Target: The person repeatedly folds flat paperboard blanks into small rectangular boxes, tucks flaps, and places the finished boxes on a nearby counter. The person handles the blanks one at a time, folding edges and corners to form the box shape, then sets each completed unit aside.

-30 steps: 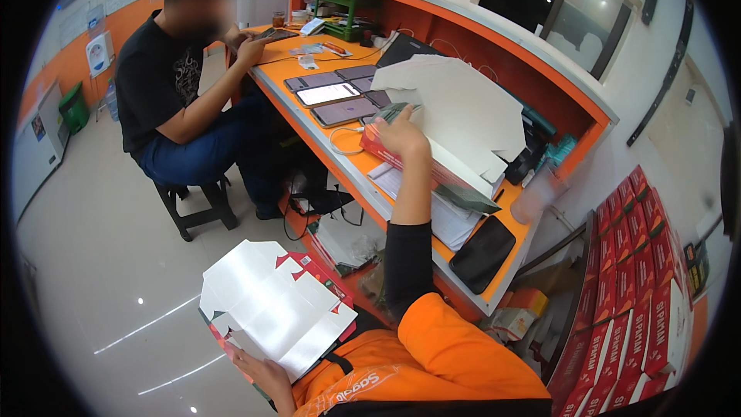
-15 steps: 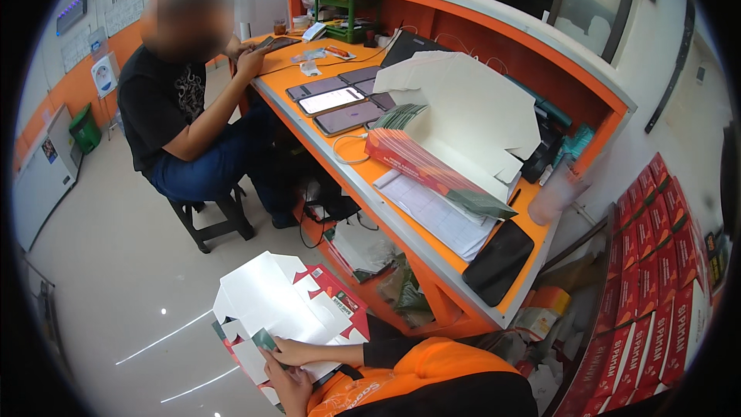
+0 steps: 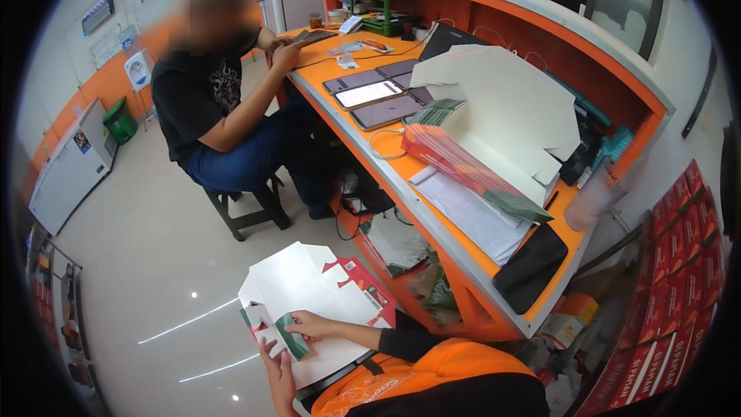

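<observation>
A flat, unfolded carton (image 3: 297,286), white inside with red and green printed edges, lies across my lap. My right hand (image 3: 310,325) pinches a small green flap (image 3: 295,340) near the carton's near left side. Just below it, my left hand (image 3: 276,363) grips the carton's edge beside the cut tabs, its fingers partly out of sight behind the board. On the orange counter stands a part-folded carton (image 3: 509,108), with a stack of red and green printed pieces (image 3: 471,170) leaning inside its front.
A person (image 3: 224,100) sits on a black stool (image 3: 258,208) holding a phone. Several phones (image 3: 369,94), papers (image 3: 471,212) and a dark phone (image 3: 530,266) lie on the counter (image 3: 421,177). Stacked red boxes (image 3: 671,286) line the right.
My hands have moved apart: the right hand now lifts the green flap, the left has shifted to the carton's edge. The whole view has swung, so everything sits further right.
</observation>
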A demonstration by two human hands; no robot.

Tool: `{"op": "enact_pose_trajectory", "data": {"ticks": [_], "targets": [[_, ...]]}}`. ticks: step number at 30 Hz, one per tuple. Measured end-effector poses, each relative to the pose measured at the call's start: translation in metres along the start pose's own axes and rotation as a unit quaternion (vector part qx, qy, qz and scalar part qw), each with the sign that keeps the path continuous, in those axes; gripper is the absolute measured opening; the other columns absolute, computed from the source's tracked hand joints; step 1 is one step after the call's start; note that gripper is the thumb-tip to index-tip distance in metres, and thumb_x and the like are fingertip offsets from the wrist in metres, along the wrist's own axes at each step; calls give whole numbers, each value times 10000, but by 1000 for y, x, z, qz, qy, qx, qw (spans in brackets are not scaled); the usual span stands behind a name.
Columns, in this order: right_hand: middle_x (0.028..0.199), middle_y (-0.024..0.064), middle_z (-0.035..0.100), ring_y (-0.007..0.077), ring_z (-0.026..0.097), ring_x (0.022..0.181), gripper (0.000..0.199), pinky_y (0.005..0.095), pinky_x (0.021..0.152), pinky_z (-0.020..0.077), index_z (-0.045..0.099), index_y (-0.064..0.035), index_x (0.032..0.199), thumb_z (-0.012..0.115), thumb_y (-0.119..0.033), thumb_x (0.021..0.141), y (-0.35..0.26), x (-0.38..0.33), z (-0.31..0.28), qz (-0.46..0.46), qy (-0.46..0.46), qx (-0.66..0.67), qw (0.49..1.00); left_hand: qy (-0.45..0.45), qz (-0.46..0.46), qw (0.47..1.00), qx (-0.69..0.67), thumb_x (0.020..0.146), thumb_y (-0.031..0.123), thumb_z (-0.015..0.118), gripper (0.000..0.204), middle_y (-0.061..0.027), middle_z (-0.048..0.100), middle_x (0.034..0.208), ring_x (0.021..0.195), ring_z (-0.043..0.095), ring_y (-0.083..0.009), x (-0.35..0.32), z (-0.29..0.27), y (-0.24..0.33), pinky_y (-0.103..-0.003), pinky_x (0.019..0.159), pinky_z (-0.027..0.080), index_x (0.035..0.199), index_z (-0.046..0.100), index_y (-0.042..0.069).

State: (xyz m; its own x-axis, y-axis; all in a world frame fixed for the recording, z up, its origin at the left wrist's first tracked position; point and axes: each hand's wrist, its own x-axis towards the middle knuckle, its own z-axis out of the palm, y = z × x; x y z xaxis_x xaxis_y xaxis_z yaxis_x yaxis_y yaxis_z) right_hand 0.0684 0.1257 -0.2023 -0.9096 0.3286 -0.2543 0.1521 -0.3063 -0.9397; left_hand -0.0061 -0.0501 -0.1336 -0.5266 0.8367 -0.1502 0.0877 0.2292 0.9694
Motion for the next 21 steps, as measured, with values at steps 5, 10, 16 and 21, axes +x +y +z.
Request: {"op": "enact_pose_trajectory", "data": {"ticks": [5, 10, 16, 21], "targets": [[902, 11, 584, 69, 552, 809, 219, 227, 692, 474, 513, -32, 1063, 572, -147, 887, -41, -23, -1, -59, 28, 167, 984, -127, 65, 990, -13, 908, 231, 478, 628, -152, 307, 1366, 1244, 373, -285, -39, -15, 61, -400, 1027, 290, 1433, 166, 85], [999, 38, 587, 84, 562, 900, 241, 248, 761, 480, 523, -27, 1098, 562, -129, 883, -84, -36, -5, -179, 115, 184, 960, 41, 179, 981, 57, 946, 141, 287, 493, -200, 271, 1431, 1311, 303, -323, -37, 42, 102, -384, 1082, 205, 1401, 193, -24], [947, 17, 577, 73, 578, 854, 199, 239, 696, 521, 520, -41, 1077, 546, -119, 896, -131, -77, 5, -198, 129, 207, 949, 94, 311, 925, 199, 977, 285, 289, 407, -233, 368, 1364, 1263, 375, -369, -13, 44, 99, -446, 1047, 274, 1216, 487, 22], [959, 13, 555, 72, 562, 870, 180, 243, 769, 503, 512, -30, 1075, 523, -99, 909, -135, -87, 20, -242, 159, 200, 936, 124, 329, 929, 118, 976, 313, 330, 380, -218, 451, 1297, 1161, 477, -363, 0, 38, 101, -424, 972, 367, 1091, 568, 40]]}}
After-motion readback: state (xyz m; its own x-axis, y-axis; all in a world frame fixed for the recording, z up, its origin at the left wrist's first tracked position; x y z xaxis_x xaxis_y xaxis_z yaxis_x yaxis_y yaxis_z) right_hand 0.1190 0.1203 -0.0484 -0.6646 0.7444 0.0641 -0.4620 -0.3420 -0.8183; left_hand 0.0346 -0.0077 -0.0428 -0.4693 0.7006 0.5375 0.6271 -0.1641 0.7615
